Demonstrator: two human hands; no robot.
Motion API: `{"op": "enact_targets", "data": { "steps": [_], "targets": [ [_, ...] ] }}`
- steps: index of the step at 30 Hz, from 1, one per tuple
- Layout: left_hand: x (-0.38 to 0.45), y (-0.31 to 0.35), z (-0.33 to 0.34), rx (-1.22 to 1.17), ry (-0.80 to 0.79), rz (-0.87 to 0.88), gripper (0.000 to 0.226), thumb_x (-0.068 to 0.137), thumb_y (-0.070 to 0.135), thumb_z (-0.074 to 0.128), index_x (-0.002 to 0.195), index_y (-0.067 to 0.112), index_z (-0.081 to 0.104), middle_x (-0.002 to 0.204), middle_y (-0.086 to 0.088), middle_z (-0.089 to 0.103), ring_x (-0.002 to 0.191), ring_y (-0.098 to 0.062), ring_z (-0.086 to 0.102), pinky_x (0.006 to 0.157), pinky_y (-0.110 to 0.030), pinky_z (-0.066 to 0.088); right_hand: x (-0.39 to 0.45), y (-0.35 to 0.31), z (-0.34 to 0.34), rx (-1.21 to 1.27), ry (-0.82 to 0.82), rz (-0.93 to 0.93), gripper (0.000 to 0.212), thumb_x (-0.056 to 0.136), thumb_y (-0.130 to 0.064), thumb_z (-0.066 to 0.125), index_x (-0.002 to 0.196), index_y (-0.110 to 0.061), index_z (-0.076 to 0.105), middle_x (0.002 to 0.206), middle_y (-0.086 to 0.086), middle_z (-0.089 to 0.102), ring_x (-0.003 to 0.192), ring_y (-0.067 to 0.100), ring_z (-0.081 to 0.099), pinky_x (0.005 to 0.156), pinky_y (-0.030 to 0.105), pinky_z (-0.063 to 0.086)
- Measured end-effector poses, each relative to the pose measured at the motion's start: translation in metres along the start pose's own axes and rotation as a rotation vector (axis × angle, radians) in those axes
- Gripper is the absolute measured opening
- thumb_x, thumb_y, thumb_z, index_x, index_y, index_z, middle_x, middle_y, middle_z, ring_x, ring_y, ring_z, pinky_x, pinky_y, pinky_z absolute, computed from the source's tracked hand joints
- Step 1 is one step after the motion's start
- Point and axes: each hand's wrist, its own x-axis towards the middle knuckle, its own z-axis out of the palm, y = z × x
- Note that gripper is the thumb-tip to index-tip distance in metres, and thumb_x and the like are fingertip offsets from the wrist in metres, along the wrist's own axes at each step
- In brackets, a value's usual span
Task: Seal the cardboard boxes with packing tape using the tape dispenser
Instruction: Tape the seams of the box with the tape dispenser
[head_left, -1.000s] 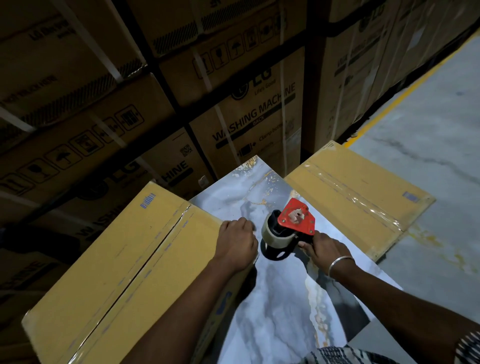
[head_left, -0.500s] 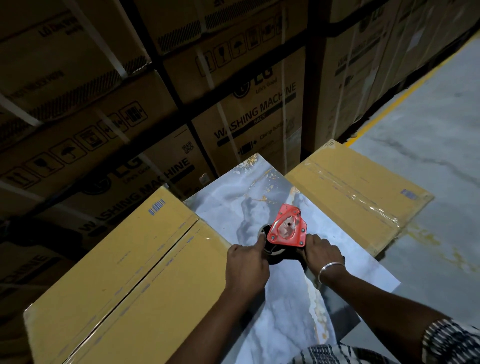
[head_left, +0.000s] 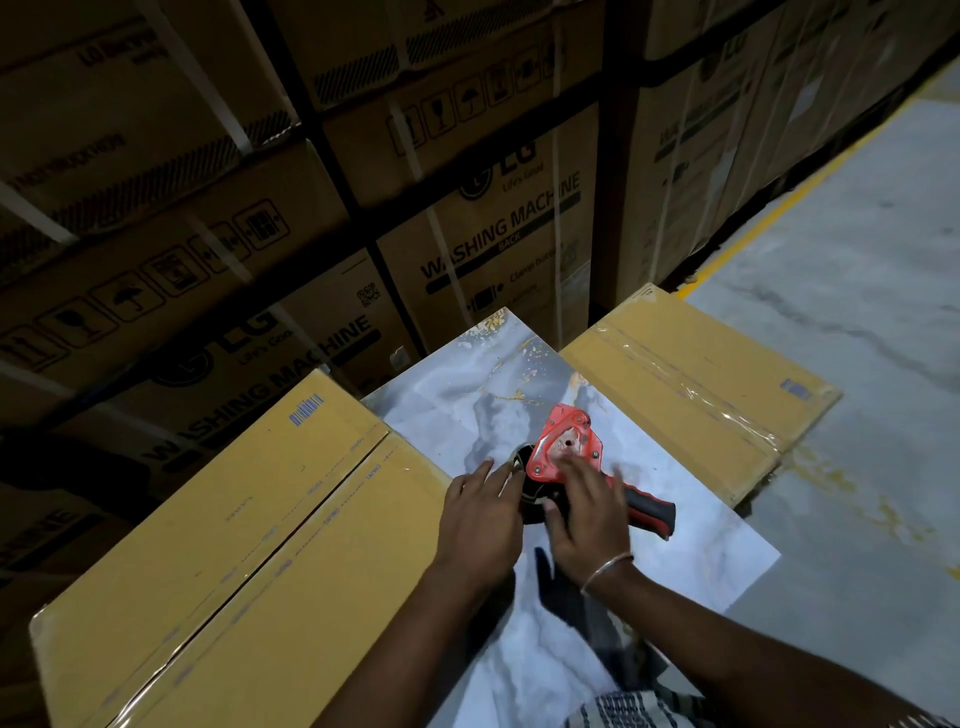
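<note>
Marble-look tabletop (head_left: 457, 415) between two cardboard boxes (head_left: 218, 545), I see tape dispenser (head_left: 569, 457) lying flat, left hand (head_left: 480, 525) fingers extended touching its roll, right hand (head_left: 587, 519) spread loosely over it, gripping nothing.

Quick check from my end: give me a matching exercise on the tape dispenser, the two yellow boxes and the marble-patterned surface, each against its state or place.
Things:
1. tape dispenser
2. left yellow box
3. right yellow box
4. marble-patterned surface

States:
A. clear tape along its top seam
B. lies between the two boxes
C. centre seam shows a dark gap
D. red body, black handle, on its side under both hands

Pairs: 1-D, 2-C, 3-A, 4-B
</note>
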Motion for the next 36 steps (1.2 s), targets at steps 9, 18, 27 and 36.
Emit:
{"op": "enact_targets", "data": {
  "steps": [9, 18, 27, 36],
  "targets": [
    [-0.041, -0.045, -0.006, -0.128, 0.048, -0.322, 0.097, 0.085, 0.08, 0.002, 0.158, 0.017, -0.013, 0.16, 0.007, -0.026, 0.149, -0.01, -0.023, 0.122, -0.041, -0.007, 0.018, -0.089, 0.024, 1.085, -0.188, 0.439, 0.057, 0.087, -0.056, 0.051, 0.123, -0.013, 0.062, 0.118, 0.014, 0.069, 0.115, 0.02, 0.065, 0.093, 0.023, 0.047],
    [-0.046, -0.043, -0.006, -0.08, 0.012, -0.323, 0.109, 0.074, 0.086, -0.016, 0.157, 0.016, -0.016, 0.158, 0.005, -0.034, 0.147, -0.011, -0.029, 0.121, -0.041, -0.011, 0.022, -0.067, 0.048, 1.102, -0.404, 0.486, 0.042, 0.093, -0.036, 0.049, 0.113, -0.004, 0.067, 0.108, 0.012, 0.07, 0.103, 0.016, 0.067, 0.092, 0.028, 0.05],
    [-0.046, -0.045, -0.005, -0.162, 0.086, -0.313, 0.11, 0.074, 0.091, -0.003, 0.159, 0.021, -0.01, 0.162, 0.01, -0.024, 0.149, -0.006, -0.023, 0.119, -0.035, -0.012, 0.082, -0.077, 0.048, 0.782, -0.615, 0.479, 0.016, 0.104, -0.022, 0.054, 0.109, -0.021, 0.069, 0.112, 0.004, 0.069, 0.109, 0.02, 0.063, 0.093, 0.037, 0.05],
    [-0.056, -0.061, -0.014, -0.735, 0.309, -0.267, 0.06, 0.072, 0.013, 0.046, 0.128, 0.024, 0.061, 0.129, 0.02, 0.061, 0.126, -0.003, 0.051, 0.12, -0.043, 0.029, 0.101, -0.125, 0.062, 0.503, -0.998, 0.199, 0.067, 0.104, -0.048, 0.045, 0.161, -0.031, 0.015, 0.155, 0.008, 0.046, 0.141, 0.025, 0.044, 0.117, 0.042, 0.033]
  ]
}}
